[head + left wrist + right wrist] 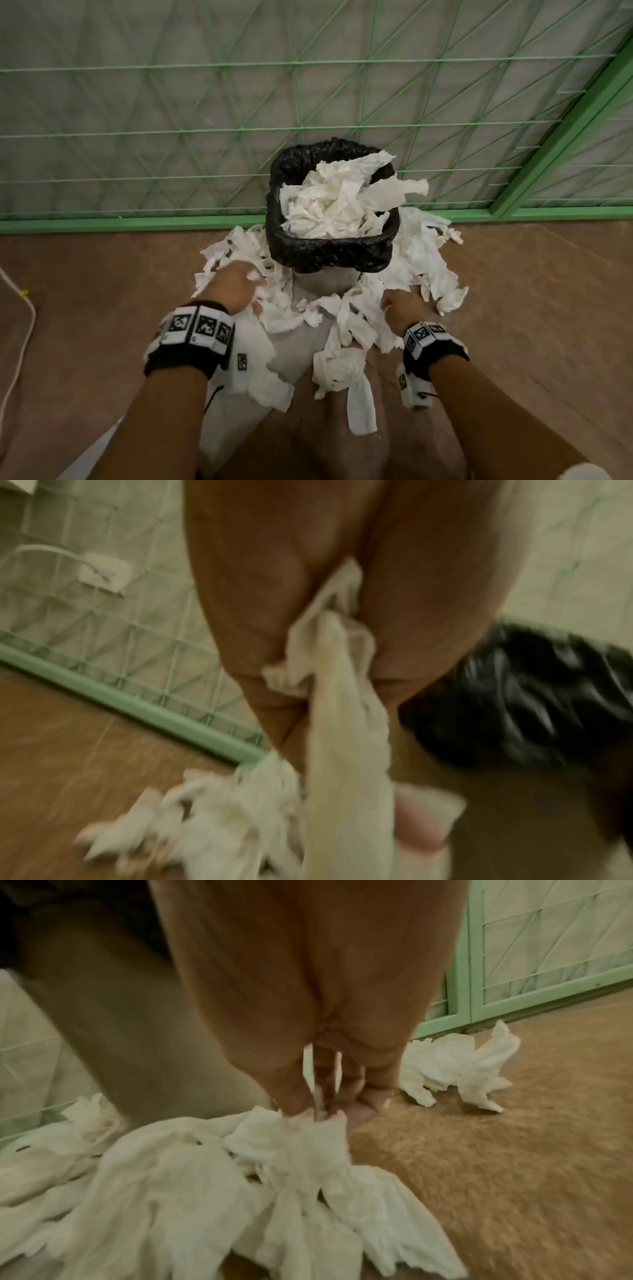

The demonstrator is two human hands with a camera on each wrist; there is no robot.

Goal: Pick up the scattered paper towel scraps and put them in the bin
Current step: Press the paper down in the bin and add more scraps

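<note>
A bin (342, 255) with a black liner stands against the fence, heaped with white paper towels (335, 202). Torn white scraps (421, 260) ring its base on the brown floor. My left hand (239, 287) is at the bin's lower left, fingers curled into a bunch of scraps; in the left wrist view a long strip (346, 723) trails out of its grip. My right hand (404, 308) is at the lower right, its fingertips (304, 1110) pinching a wad of scraps (301, 1145) from the pile. More scraps (346, 373) lie between my forearms.
A green wire-mesh fence (205, 102) with a green bottom rail (102, 224) closes off the space behind the bin. A white cord (24, 329) runs along the floor at far left. One crumpled scrap (455, 1066) lies apart near the fence. Bare brown floor (531, 308) lies to the right.
</note>
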